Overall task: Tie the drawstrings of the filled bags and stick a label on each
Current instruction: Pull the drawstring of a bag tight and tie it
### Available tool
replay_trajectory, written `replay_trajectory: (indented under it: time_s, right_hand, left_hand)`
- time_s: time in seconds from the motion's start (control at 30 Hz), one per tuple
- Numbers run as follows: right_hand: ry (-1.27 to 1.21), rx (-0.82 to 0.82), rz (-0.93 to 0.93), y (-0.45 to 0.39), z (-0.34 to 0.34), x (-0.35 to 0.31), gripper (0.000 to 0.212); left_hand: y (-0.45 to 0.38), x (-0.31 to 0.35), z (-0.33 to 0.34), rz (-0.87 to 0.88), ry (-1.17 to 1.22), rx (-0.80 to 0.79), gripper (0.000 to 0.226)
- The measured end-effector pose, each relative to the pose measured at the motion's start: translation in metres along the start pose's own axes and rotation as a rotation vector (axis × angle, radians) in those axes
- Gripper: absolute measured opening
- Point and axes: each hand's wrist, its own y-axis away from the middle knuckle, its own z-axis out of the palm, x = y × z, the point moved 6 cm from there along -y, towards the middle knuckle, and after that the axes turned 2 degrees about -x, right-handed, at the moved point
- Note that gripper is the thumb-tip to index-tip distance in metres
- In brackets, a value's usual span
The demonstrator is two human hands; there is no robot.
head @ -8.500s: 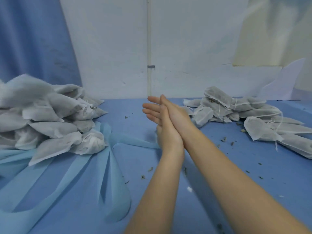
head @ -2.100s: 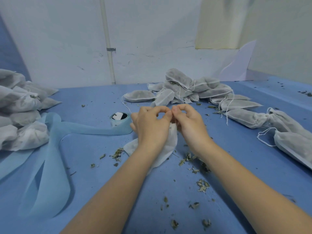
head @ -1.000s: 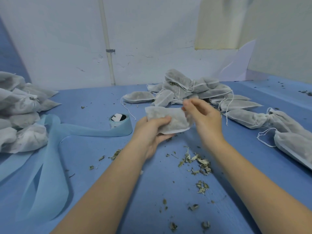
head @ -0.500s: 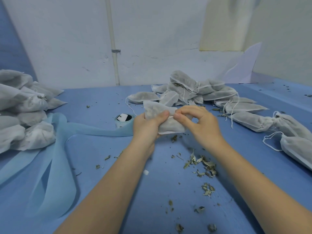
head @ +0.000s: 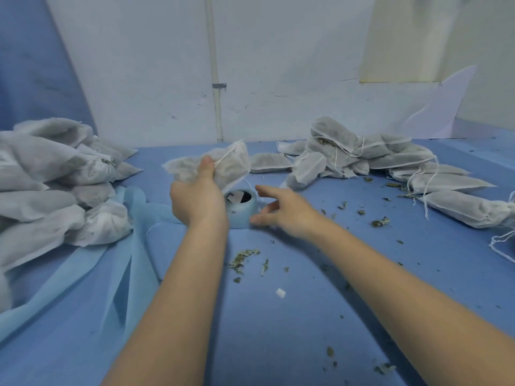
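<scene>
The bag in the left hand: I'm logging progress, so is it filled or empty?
Filled. The bag bulges, with dark contents showing through its white fabric, as the left hand grips it above the table.

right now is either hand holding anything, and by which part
The left hand grips a filled bag around its middle, thumb pressed on the front by the drawstring. The right hand holds nothing; its fingers are spread beside the blue label roll.

Head view — forward, downward, close.
</scene>
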Motion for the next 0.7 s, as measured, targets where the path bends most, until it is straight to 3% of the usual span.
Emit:
replay_trajectory:
  time_s: [0.07,0.13,0.27,0.4,0.57,0.7]
  right_hand:
    - [0.016,-0.034,-0.023,-0.009,0.005,-0.004,0.091]
    - [0.043,-0.045,-0.029,-0.017,0.009,-0.005,0.091]
    - [0.029,-0.02,-0.051,-0.024,0.013,-0.013,0.069]
    - [0.097,0.083,-0.037,-0.027,0.018,-0.017,0.049]
    - [0.013,0.235,0.036,-0.019,0.025,-0.018,0.067]
    - [-0.109,0.123,0.059,-0.012,0.026,-0.014,0.075]
  left_hand:
    - [-0.003,-0.001,-0.003,-0.006,-0.006,0.032,0.034]
    - [-0.004,-0.003,-0.002,-0.03,-0.006,0.029,0.032]
    - [-0.004,-0.008,0.004,-0.099,0.028,-0.039,0.027]
    - [-0.004,-0.008,0.003,-0.049,-0.049,-0.029,0.022]
    - [-0.004,-0.017,0.003,-0.058,-0.117,-0.041,0.03]
    - [-0.006,-0.02,0.002,-0.091,-0.121,-0.039,0.035]
